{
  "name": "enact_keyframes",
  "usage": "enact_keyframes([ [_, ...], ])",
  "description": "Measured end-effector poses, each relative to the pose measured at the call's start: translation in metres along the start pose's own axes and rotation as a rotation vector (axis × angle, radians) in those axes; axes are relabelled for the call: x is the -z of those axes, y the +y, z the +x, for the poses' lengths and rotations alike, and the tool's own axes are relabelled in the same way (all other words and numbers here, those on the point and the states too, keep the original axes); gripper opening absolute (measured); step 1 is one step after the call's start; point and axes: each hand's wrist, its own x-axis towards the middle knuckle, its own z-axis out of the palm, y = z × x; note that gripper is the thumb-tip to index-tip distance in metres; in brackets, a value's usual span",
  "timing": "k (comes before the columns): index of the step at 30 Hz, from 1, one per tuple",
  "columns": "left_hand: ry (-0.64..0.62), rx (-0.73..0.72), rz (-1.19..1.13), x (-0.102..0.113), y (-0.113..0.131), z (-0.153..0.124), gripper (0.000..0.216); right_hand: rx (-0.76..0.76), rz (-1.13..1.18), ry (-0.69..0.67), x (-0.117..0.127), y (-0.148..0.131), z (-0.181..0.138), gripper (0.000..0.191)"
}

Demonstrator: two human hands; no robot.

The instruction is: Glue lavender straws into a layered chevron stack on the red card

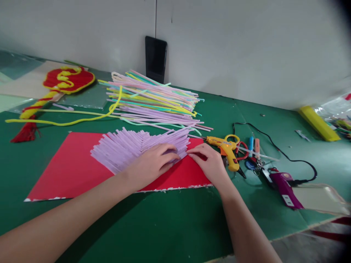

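Observation:
Rows of lilac pipe cleaners (117,148) lie in a slanted, feather-like pattern with a centre seam on a red board (68,166). My left hand (155,162) rests over the lower right part of these rows, its fingers bent and a little apart, and covers some of them. At the right edge of the rows my right hand (208,160) has thumb and forefinger pinched together on the end of a lilac pipe cleaner. Just right of that hand a yellow glue gun (226,148) lies on its side, with red-and-yellow-handled scissors (241,150) by it.
Behind the board lies a pile of pastel pipe cleaners (156,96). A dark phone (155,58) leans on the wall. At left is a red and yellow fan-shaped craft piece (70,79) with a tassel. Right are keys (257,166), a purple power block (285,190) and a black cord (274,144).

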Motion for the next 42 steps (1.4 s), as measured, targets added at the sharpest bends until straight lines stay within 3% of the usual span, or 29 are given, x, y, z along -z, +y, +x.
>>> enact_keyframes([
  [28,-0.011,0.019,-0.011,0.0012,0.0017,0.0012,0.024,-0.004,-0.005,0.001,0.0,0.0005,-0.0001,0.013],
  [34,-0.021,0.008,0.087,0.0003,0.0026,-0.0002,0.034,-0.004,-0.007,-0.001,-0.0004,0.0009,-0.0003,0.013],
  [42,-0.018,-0.001,0.088,-0.0004,0.0028,-0.0014,0.027,-0.006,-0.002,-0.005,0.0,0.0018,-0.0004,0.014],
])
